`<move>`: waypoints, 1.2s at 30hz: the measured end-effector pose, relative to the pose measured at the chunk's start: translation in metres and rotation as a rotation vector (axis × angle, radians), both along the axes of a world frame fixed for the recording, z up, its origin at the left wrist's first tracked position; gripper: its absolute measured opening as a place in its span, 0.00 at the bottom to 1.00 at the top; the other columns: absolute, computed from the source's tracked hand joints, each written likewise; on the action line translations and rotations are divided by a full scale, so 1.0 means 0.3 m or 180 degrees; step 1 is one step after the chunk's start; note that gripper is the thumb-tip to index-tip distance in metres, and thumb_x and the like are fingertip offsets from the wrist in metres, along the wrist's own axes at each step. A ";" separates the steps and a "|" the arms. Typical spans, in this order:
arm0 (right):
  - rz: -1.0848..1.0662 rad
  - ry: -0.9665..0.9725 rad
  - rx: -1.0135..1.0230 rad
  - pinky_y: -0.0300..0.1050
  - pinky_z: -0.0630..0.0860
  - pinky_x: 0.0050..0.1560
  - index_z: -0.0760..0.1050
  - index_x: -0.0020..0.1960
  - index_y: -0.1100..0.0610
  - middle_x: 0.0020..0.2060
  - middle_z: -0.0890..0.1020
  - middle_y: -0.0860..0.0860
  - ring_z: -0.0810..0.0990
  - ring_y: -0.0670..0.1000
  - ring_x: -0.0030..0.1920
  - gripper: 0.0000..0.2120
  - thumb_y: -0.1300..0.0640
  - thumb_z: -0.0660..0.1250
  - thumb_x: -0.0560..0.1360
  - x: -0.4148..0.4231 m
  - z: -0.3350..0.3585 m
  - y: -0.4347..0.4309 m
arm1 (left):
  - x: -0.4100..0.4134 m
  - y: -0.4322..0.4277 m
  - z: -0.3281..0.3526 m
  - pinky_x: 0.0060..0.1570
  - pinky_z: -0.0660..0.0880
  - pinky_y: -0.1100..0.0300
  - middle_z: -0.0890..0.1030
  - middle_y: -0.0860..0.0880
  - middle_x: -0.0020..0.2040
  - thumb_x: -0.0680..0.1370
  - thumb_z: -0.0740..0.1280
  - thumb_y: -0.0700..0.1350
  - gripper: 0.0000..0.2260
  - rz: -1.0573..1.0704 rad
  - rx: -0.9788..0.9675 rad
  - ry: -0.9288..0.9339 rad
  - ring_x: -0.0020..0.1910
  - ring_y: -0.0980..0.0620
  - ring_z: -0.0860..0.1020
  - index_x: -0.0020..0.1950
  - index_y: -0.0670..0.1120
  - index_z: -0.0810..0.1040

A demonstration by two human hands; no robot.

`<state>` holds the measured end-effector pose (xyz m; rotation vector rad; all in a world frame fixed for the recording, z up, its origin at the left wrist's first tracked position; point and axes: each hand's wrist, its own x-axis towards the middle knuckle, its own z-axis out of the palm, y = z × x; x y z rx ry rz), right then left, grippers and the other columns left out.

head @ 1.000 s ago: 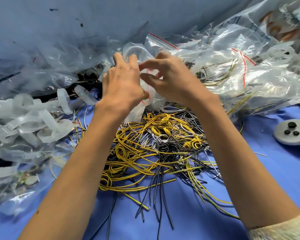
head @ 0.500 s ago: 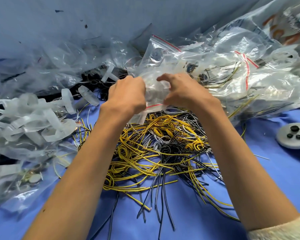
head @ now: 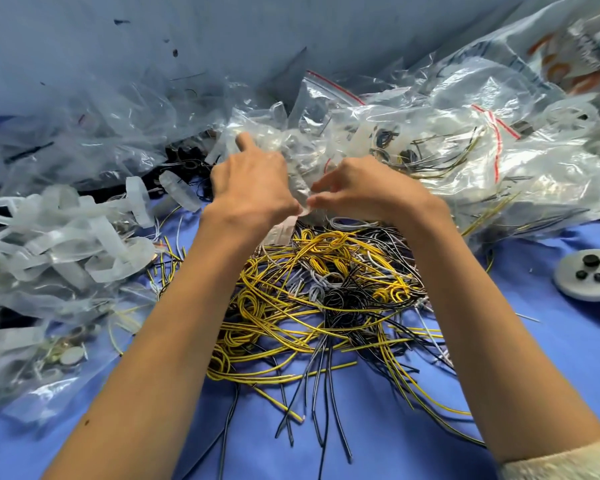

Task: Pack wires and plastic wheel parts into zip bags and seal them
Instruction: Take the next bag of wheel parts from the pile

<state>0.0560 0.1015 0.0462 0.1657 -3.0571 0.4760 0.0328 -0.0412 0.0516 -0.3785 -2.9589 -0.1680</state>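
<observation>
Both hands meet just above the centre of the frame, holding a small clear zip bag (head: 300,180) between them. The left hand (head: 253,188) pinches the bag's near edge with its thumb, and its forefinger sticks straight up toward the top of the frame. The right hand (head: 368,192) has its fingers (head: 321,184) curled and pinches the same edge right beside the left thumb. The pinched edge runs left to right between the hands. From there the bag rises away toward the top of the frame. It is too crumpled to tell its long axis or what it holds; a short red strip shows at its right side.

Directly below the hands, a tangled heap of wires (head: 326,292), yellow, black and grey, lies on the blue worktop (head: 378,434). Its loose ends mostly point toward the bottom of the frame. A pile of translucent plastic wheel parts (head: 66,237) fills the left of the frame. Filled bags (head: 465,150) with red seal strips are heaped at the upper right. A grey controller (head: 586,277) with black buttons lies at the right edge.
</observation>
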 end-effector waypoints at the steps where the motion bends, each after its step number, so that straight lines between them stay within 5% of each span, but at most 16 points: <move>1: -0.0070 0.0197 -0.0177 0.49 0.79 0.51 0.82 0.55 0.51 0.49 0.84 0.52 0.81 0.51 0.45 0.14 0.45 0.66 0.76 -0.004 0.000 0.000 | -0.011 -0.007 -0.004 0.58 0.70 0.49 0.65 0.41 0.64 0.71 0.72 0.57 0.25 -0.0057 0.0072 0.0040 0.58 0.38 0.75 0.66 0.50 0.73; 4: -0.0030 0.0686 -0.0314 0.48 0.76 0.52 0.82 0.55 0.51 0.49 0.80 0.53 0.78 0.50 0.48 0.13 0.46 0.66 0.76 -0.014 -0.001 -0.017 | -0.036 -0.017 -0.008 0.56 0.70 0.48 0.70 0.41 0.61 0.75 0.68 0.47 0.20 -0.0310 0.0277 0.0475 0.58 0.37 0.74 0.67 0.53 0.72; 13: -0.0703 0.1114 -0.0546 0.49 0.66 0.67 0.68 0.71 0.52 0.65 0.64 0.56 0.71 0.55 0.64 0.25 0.49 0.67 0.75 -0.033 -0.005 0.002 | -0.027 0.006 -0.011 0.49 0.74 0.46 0.69 0.43 0.59 0.73 0.62 0.35 0.30 -0.1264 0.0745 0.1004 0.54 0.38 0.77 0.74 0.53 0.63; 19: 0.0448 0.0329 -0.0651 0.44 0.69 0.65 0.52 0.77 0.59 0.70 0.66 0.54 0.75 0.51 0.61 0.36 0.53 0.66 0.77 -0.022 -0.003 -0.030 | -0.009 -0.010 0.019 0.44 0.70 0.49 0.69 0.39 0.60 0.70 0.58 0.32 0.19 -0.0291 0.0730 0.2178 0.59 0.39 0.69 0.59 0.42 0.72; 22: 0.0548 0.0216 -0.0422 0.40 0.62 0.67 0.53 0.76 0.61 0.72 0.65 0.55 0.71 0.52 0.66 0.34 0.51 0.64 0.78 -0.025 -0.001 -0.047 | 0.010 0.001 0.030 0.44 0.65 0.48 0.69 0.39 0.61 0.70 0.54 0.32 0.16 -0.0144 0.0750 0.2497 0.60 0.38 0.67 0.55 0.43 0.71; 25: 0.0389 0.0010 0.0019 0.43 0.66 0.59 0.65 0.70 0.62 0.65 0.73 0.57 0.71 0.53 0.63 0.26 0.47 0.62 0.78 -0.020 0.001 -0.023 | 0.010 0.015 0.003 0.44 0.58 0.51 0.67 0.40 0.62 0.66 0.56 0.30 0.22 -0.0003 0.0524 0.2329 0.61 0.38 0.66 0.56 0.46 0.71; 28: 0.0253 -0.0397 0.0166 0.45 0.72 0.47 0.76 0.57 0.60 0.53 0.80 0.55 0.77 0.53 0.49 0.20 0.44 0.60 0.78 -0.009 0.000 0.021 | -0.027 0.000 -0.026 0.50 0.61 0.47 0.65 0.41 0.63 0.67 0.61 0.31 0.21 0.0218 0.0358 0.1913 0.63 0.38 0.63 0.55 0.48 0.74; 31: 0.0043 -0.0282 -0.0051 0.41 0.66 0.35 0.80 0.49 0.60 0.41 0.81 0.53 0.74 0.49 0.36 0.19 0.45 0.62 0.78 -0.005 0.004 0.048 | -0.068 -0.031 -0.043 0.54 0.61 0.47 0.64 0.43 0.63 0.68 0.63 0.33 0.23 0.0119 0.0233 0.1581 0.65 0.39 0.61 0.59 0.52 0.77; 33: -0.0030 0.0005 -0.0218 0.39 0.67 0.36 0.81 0.54 0.58 0.44 0.81 0.51 0.77 0.49 0.40 0.17 0.46 0.63 0.78 -0.006 0.008 0.059 | -0.090 -0.049 -0.053 0.54 0.60 0.48 0.65 0.44 0.64 0.68 0.63 0.32 0.28 -0.0174 0.0209 0.1300 0.65 0.41 0.61 0.65 0.54 0.75; 36: 0.0184 0.0266 -0.0297 0.38 0.68 0.53 0.74 0.66 0.52 0.61 0.75 0.51 0.76 0.49 0.57 0.19 0.46 0.64 0.77 -0.007 0.008 0.057 | -0.107 -0.052 -0.065 0.55 0.60 0.48 0.65 0.43 0.63 0.66 0.62 0.31 0.34 -0.0406 0.0183 0.1117 0.64 0.42 0.60 0.70 0.52 0.68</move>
